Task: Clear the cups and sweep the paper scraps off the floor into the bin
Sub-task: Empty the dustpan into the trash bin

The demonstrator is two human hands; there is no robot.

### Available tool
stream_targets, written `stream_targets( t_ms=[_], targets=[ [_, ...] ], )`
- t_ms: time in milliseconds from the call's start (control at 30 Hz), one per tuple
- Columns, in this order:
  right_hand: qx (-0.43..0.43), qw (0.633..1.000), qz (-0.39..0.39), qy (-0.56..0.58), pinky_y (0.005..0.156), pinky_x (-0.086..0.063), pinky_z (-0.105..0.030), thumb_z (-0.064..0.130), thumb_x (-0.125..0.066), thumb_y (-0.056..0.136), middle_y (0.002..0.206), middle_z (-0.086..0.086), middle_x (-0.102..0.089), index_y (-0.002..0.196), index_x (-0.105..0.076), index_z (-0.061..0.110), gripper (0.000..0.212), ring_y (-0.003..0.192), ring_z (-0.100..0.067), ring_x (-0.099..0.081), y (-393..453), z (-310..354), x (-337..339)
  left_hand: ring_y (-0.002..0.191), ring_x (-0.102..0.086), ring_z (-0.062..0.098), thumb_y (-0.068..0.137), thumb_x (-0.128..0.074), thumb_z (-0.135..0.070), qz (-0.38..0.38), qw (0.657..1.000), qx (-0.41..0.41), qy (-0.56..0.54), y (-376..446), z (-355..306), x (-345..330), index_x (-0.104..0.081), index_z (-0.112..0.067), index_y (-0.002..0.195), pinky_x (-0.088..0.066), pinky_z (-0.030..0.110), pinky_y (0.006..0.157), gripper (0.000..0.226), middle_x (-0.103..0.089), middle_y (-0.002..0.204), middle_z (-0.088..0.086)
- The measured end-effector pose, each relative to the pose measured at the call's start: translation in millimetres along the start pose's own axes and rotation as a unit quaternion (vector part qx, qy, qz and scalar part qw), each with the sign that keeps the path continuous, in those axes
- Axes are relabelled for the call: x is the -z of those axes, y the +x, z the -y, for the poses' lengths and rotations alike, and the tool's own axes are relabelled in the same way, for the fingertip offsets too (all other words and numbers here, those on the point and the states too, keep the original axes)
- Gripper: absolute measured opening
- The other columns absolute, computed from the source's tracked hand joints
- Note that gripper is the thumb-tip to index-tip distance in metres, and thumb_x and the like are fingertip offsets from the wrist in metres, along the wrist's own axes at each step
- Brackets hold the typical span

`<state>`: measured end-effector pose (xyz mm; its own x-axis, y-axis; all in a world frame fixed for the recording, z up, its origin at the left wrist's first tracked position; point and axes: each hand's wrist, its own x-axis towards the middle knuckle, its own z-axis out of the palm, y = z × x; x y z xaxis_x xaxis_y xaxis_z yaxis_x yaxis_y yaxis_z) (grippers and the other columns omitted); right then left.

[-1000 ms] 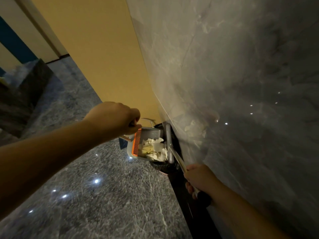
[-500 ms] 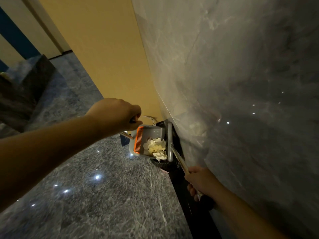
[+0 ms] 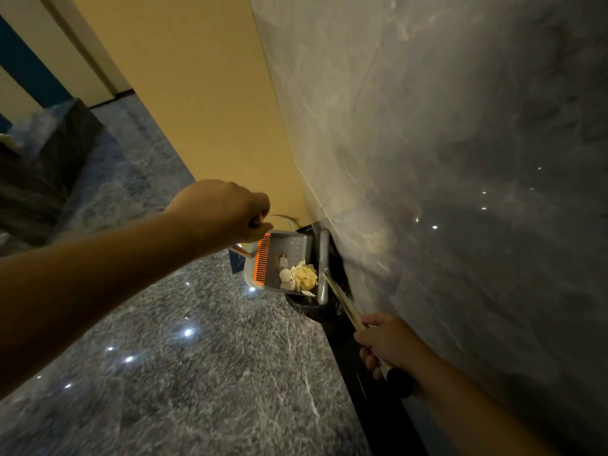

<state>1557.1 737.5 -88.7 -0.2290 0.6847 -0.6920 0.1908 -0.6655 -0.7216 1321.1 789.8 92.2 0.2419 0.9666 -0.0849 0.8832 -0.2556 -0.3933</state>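
A grey dustpan (image 3: 289,250) with an orange comb edge (image 3: 260,260) hangs tilted over a black-lined bin (image 3: 307,306) at the foot of the marble wall. White and yellowish paper scraps (image 3: 301,276) lie bunched at the pan's lower edge, over the bin. My left hand (image 3: 227,212) grips the dustpan's handle from above. My right hand (image 3: 383,342) grips the broom's thin handle (image 3: 343,302), and the grey broom head (image 3: 323,268) stands between the pan and the wall. No cups are in view.
A glossy grey marble wall (image 3: 444,159) fills the right side, with a black skirting (image 3: 362,373) along its base. A yellow wall (image 3: 197,93) stands behind the bin. The floor (image 3: 181,373) is speckled grey stone. A dark stone block (image 3: 49,166) sits far left.
The dustpan has tipped further toward the bin and the scraps have slid from its middle down to its lower edge. Both hands keep their grips.
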Motion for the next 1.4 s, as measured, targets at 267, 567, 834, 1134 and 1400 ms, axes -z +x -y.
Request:
stream_targets(
  t_ms=[267,567,834,1134,1400],
  targets=[
    [0.007,1.000,0.004,-0.024,0.043,-0.036,-0.025,-0.001,-0.053,0.091,0.057,-0.012,-0.051,0.122,-0.052,-0.005,0.031,0.044,-0.017,-0.044,-4.3,6.8,2.6,0.074,-0.060,0.014,0.096,-0.050,-0.049,0.007,0.998,-0.047,0.034,4.7,-0.1,5.5,-0.056,-0.024,0.115,-0.050,0.025,0.062,0.032,-0.065,0.089,-0.003],
    [0.010,0.999,0.012,-0.039,0.043,-0.035,-0.025,-0.004,-0.049,0.090,0.055,-0.014,-0.050,0.119,-0.049,-0.015,0.030,0.041,-0.018,-0.044,-4.2,17.9,1.8,0.073,-0.060,0.018,0.095,-0.051,-0.050,-0.014,0.999,-0.015,0.031,6.0,12.0,2.4,-0.059,-0.024,0.113,-0.053,0.029,0.064,0.033,-0.067,0.087,0.000],
    [0.007,0.999,0.007,-0.049,0.043,-0.036,-0.026,-0.005,-0.051,0.087,0.054,-0.015,-0.050,0.116,-0.052,-0.015,0.030,0.043,-0.021,-0.044,-0.7,15.2,2.5,0.071,-0.059,0.014,0.095,-0.051,-0.049,0.004,0.999,-0.026,0.024,4.5,9.2,6.6,-0.059,-0.022,0.115,-0.053,0.026,0.065,0.034,-0.068,0.088,-0.001],
    [0.004,0.997,0.018,-0.078,0.046,-0.036,-0.027,-0.005,-0.049,0.088,0.054,-0.012,-0.052,0.118,-0.053,-0.015,0.032,0.044,-0.019,-0.046,0.7,16.0,4.2,0.068,-0.052,0.009,0.098,-0.048,-0.046,0.009,0.991,-0.115,0.070,10.0,-20.3,14.2,-0.054,-0.024,0.115,-0.036,0.021,0.055,0.029,-0.052,0.080,-0.009],
    [-0.014,0.999,0.019,-0.037,0.036,-0.036,-0.021,-0.006,-0.049,0.090,0.053,-0.015,-0.049,0.123,-0.047,-0.015,0.034,0.038,-0.020,-0.043,-3.4,14.4,4.1,0.066,-0.051,0.009,0.098,-0.048,-0.047,0.002,0.995,-0.079,0.052,9.8,-14.3,8.2,-0.055,-0.023,0.113,-0.033,0.020,0.053,0.029,-0.050,0.075,-0.011]
  ],
)
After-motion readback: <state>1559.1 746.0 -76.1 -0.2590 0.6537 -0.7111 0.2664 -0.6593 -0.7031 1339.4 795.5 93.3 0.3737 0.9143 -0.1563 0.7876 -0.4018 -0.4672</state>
